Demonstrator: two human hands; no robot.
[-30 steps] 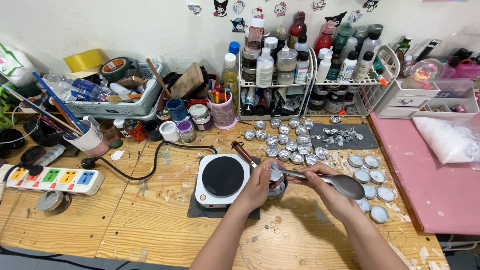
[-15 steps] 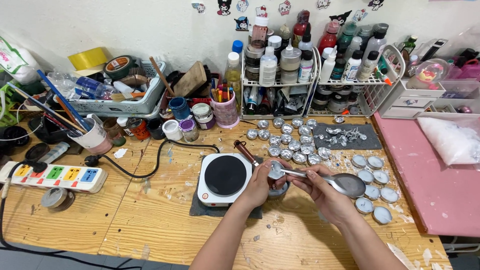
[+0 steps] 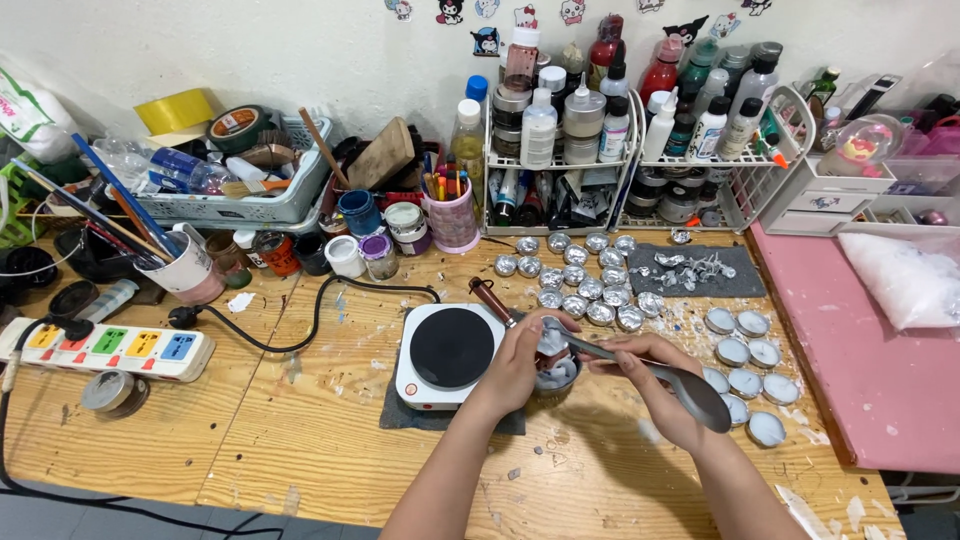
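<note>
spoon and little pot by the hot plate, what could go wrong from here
1. The left hand and the small pot sit right beside the hot plate; if it is on, a burn seems possible.
2. The right hand holds the metal spoon out over the filled tealight cups, so it might knock them or drip on them.
3. The cord crosses the cluttered table and could snag.
</note>
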